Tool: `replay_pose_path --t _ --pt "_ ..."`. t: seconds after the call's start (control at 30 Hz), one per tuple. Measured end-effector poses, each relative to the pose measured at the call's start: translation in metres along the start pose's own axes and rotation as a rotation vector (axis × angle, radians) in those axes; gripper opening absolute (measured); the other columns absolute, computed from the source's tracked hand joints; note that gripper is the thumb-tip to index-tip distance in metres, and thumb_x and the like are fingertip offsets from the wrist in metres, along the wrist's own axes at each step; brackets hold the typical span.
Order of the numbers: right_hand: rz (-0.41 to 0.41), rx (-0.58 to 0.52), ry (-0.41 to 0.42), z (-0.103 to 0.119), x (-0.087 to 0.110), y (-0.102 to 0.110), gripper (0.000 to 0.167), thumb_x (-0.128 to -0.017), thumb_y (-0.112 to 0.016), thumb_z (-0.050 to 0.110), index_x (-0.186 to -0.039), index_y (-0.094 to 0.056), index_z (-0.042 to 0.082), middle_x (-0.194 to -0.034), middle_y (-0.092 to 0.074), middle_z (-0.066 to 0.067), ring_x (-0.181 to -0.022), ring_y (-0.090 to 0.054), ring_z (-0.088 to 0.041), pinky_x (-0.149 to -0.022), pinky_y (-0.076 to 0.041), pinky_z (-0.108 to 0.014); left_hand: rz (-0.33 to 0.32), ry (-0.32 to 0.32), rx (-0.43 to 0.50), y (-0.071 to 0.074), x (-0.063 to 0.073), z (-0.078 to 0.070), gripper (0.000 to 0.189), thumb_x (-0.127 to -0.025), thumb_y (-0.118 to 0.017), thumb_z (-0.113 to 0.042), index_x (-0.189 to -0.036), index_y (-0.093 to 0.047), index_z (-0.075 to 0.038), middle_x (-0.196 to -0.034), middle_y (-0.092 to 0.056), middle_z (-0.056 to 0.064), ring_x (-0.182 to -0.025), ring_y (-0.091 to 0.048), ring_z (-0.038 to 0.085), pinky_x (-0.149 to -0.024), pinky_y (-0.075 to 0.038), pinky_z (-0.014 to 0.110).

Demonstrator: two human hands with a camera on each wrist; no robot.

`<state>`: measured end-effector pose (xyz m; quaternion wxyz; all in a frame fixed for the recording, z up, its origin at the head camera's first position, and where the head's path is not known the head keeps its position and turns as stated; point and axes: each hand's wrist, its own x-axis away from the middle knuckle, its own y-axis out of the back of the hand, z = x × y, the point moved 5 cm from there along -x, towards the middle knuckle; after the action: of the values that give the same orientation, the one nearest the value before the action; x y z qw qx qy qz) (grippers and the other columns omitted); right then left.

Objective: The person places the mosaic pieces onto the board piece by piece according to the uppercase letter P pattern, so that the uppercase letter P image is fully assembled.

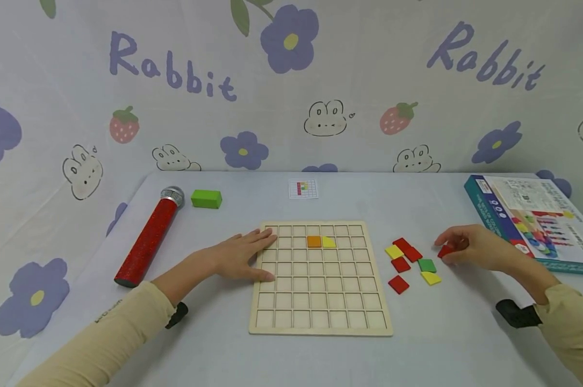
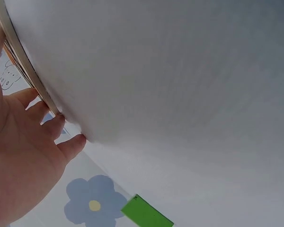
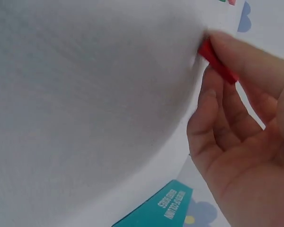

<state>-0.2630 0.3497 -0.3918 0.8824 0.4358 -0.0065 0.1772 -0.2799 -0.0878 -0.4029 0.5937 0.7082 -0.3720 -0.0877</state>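
The red tile (image 1: pixel 445 251) is pinched between the thumb and fingers of your right hand (image 1: pixel 484 247), near the loose tiles (image 1: pixel 400 264). Your left hand (image 1: pixel 240 255), fingers spread and extended, rests on the left edge of the wooden grid board (image 1: pixel 319 285).

We see a white table (image 1: pixel 214 349) directly bearing a wooden grid board (image 1: pixel 320 285), loose coloured tiles (image 1: pixel 400 264), a small card (image 1: pixel 303 188), a green block (image 1: pixel 206 199), a red microphone (image 1: pixel 150 236) and a box (image 1: pixel 538 220).

Tiles (image 1: pixel 401 264) btwn R hand (image 1: pixel 475 248) & grid board (image 1: pixel 319 285), L hand (image 1: pixel 243 255) obstructing board's L edge, box (image 1: pixel 542 215) just beside R hand, board's near side unobstructed.
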Motion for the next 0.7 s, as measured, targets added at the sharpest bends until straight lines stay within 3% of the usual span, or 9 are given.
replay_pose_path --t 0.23,0.4,0.7 --pt "-0.055 0.003 -0.052 0.005 -0.006 0.003 0.026 -0.09 -0.067 0.011 -0.111 -0.064 -0.002 -0.096 -0.066 -0.008 -0.088 -0.058 -0.024 -0.067 -0.052 -0.025 0.004 0.003 -0.004 -0.001 -0.001 0.001 0.093 -0.086 -0.055 -0.064 -0.154 -0.014 -0.015 -0.159 -0.006 0.003 -0.144 -0.002 0.026 -0.114 -0.009 0.049" --pt "-0.061 -0.11 -0.116 0.014 -0.014 -0.001 0.038 -0.09 -0.068 0.019 -0.117 -0.06 -0.006 -0.1 -0.067 -0.013 -0.086 -0.062 -0.024 -0.069 -0.054 -0.028 0.003 0.005 -0.007 -0.001 -0.001 0.002 0.093 -0.086 -0.055 -0.064 -0.154 -0.014 -0.015 -0.159 -0.006 0.003 -0.144 -0.002 0.026 -0.113 -0.009 0.049" --pt "-0.001 -0.277 -0.189 0.039 -0.035 -0.023 0.058 -0.087 -0.07 0.036 -0.128 -0.055 -0.001 -0.117 -0.06 -0.017 -0.101 -0.06 -0.025 -0.082 -0.053 -0.031 0.004 0.01 -0.006 -0.001 0.0 0.002 0.093 -0.086 -0.055 -0.064 -0.154 -0.014 -0.016 -0.159 -0.007 0.002 -0.144 -0.002 0.025 -0.114 -0.009 0.048"
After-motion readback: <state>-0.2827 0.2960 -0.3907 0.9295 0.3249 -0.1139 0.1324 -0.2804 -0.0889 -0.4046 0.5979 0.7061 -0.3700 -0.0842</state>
